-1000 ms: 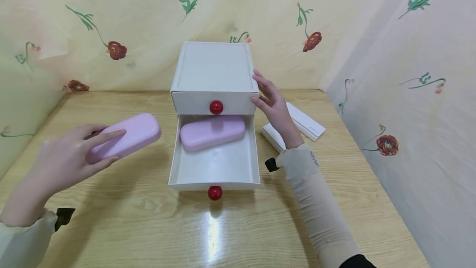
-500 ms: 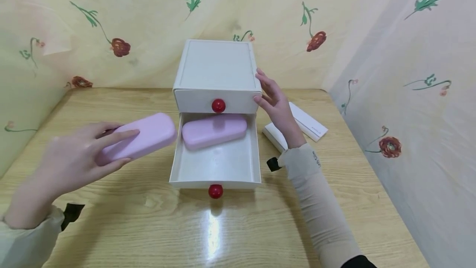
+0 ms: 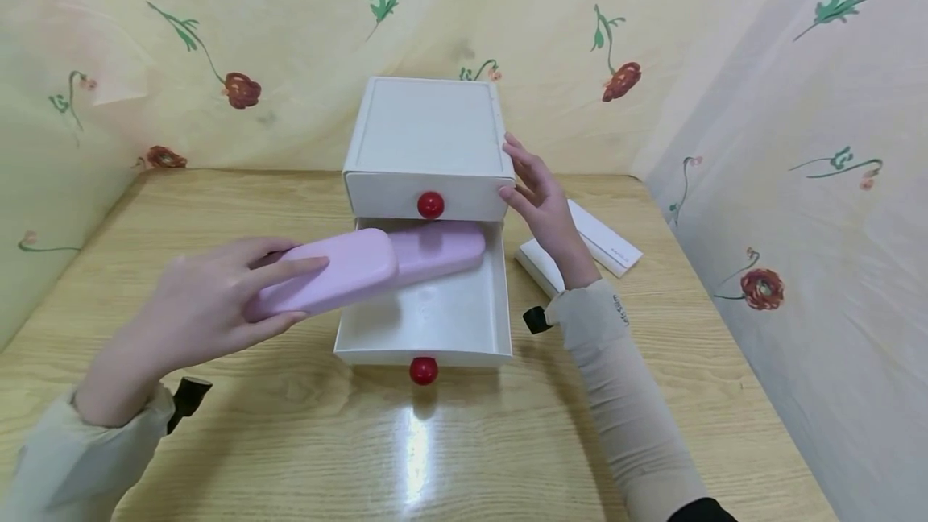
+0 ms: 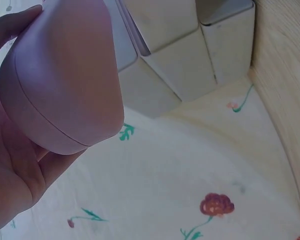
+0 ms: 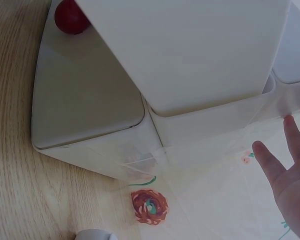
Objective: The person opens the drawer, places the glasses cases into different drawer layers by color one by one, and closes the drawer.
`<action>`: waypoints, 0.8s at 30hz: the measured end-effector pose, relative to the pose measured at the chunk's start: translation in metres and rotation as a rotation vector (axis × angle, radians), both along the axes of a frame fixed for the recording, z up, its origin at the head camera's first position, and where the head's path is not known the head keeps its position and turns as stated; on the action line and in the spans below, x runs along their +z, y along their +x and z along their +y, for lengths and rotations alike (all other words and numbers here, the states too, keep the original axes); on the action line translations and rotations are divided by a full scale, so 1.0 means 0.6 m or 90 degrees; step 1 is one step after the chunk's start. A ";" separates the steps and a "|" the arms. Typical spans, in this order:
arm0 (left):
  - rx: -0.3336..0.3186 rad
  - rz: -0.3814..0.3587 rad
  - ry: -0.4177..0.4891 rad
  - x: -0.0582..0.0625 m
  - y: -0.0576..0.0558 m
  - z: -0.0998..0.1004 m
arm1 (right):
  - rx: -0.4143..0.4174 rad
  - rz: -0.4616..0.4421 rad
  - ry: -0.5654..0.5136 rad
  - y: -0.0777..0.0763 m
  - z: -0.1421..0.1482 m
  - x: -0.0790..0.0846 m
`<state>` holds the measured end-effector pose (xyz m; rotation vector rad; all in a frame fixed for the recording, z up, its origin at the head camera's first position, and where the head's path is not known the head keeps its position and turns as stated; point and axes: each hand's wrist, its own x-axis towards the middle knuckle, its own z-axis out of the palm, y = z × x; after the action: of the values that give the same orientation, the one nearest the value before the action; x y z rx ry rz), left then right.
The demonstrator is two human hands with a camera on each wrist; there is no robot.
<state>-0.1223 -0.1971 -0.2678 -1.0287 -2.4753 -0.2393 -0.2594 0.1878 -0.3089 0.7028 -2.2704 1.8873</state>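
Note:
My left hand (image 3: 199, 304) grips a lilac glasses case (image 3: 344, 264), its far end over the left side of the pulled-out white drawer (image 3: 435, 325). The left wrist view shows a lid seam running along this held case (image 4: 70, 75). A second lilac case (image 3: 449, 248) lies at the back of the drawer, partly hidden by the first. My right hand (image 3: 544, 212) rests at the right side of the white drawer unit (image 3: 435, 123), fingers spread and loosely straight. In the right wrist view, its fingertips (image 5: 288, 120) are at the unit's side wall.
Two long white boxes (image 3: 602, 240) lie on the wooden table right of the unit, partly behind my right forearm. The top drawer, with a red knob (image 3: 431, 205), is closed. Below the pulled-out drawer is another closed one (image 5: 90, 90). Flowered cloth (image 3: 304, 47) hangs behind.
My left hand has carried the glasses case to the right, from beside the drawer to over its left side. My right hand has stayed at the unit's side; the view has shifted slightly.

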 end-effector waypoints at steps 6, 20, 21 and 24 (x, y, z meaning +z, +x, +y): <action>-0.016 -0.007 -0.010 0.005 -0.003 0.022 | 0.006 -0.004 -0.012 0.000 0.000 0.001; -0.075 -0.015 -0.029 0.000 -0.011 0.093 | 0.010 -0.001 -0.021 -0.002 -0.001 -0.002; -0.074 -0.014 -0.032 -0.001 -0.012 0.098 | 0.009 -0.001 -0.019 -0.003 -0.001 -0.002; -0.074 -0.010 -0.043 -0.004 -0.014 0.111 | 0.006 -0.003 -0.019 -0.003 -0.001 -0.002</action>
<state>-0.1307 -0.1304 -0.2702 -1.2057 -2.4547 -0.2011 -0.2611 0.1871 -0.3102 0.7071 -2.2404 1.9249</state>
